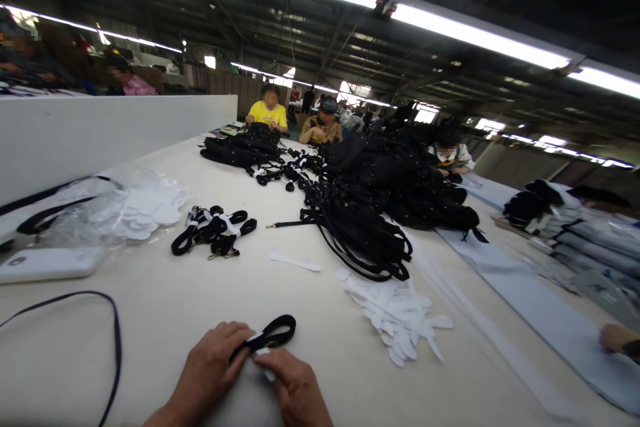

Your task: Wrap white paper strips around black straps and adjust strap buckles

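Left hand (pixel 214 361) on looped strap (pixel 265 335)

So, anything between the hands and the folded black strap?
Only a white strip, at the folded black strap, between the left hand and right hand; nothing else visible stands in the way.

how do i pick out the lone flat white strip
On the pale table, find the big heap of black fabric straps. Left of its near end lies the slim, flat white strip with rounded ends. Unlike the overlapping white pieces piled nearby, it lies alone.
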Available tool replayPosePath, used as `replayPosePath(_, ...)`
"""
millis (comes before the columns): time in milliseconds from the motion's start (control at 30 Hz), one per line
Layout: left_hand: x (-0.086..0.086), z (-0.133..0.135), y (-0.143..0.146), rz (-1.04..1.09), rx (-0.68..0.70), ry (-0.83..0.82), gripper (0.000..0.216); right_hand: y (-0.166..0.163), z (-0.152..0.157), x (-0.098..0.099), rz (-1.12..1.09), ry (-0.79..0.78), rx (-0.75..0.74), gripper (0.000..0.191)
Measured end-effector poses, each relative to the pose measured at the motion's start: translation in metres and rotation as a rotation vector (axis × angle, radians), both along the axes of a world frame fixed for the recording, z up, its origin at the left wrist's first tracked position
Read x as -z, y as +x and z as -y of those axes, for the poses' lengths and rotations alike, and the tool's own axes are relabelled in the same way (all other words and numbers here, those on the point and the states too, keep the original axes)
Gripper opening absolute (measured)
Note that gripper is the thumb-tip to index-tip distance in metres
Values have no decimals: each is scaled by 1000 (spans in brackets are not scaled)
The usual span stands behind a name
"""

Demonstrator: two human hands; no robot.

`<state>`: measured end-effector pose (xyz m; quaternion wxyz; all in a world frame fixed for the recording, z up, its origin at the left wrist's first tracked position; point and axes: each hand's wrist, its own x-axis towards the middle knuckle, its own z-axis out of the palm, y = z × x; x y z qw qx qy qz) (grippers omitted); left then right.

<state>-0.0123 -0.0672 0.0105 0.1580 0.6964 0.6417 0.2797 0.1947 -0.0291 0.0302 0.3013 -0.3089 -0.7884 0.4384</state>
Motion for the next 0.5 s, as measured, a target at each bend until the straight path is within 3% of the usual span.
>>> replayPosePath(133, -7, -2, -1, 65, -22, -36, 23, -2, 5, -3, 89, 146, 128, 51)
replayPosePath(200, -10, -3, -2, 98, -36, -64, 24, -7, 5, -8, 88, 130, 153, 45)
replayPosePath(267, -12, -5, -4, 136, -57, -97, 25, -14, 5, -12, 23, -38, 149, 43)
replayPosePath(400, -11, -6, -5, 186, -108, -146, 30, -33, 1, -15, -128, -525, 215, 31)
replayPosePath(500, -7, -6, -6, 196, -124, -152, 34, -42, -4, -17, -192, -597, 275, 27)
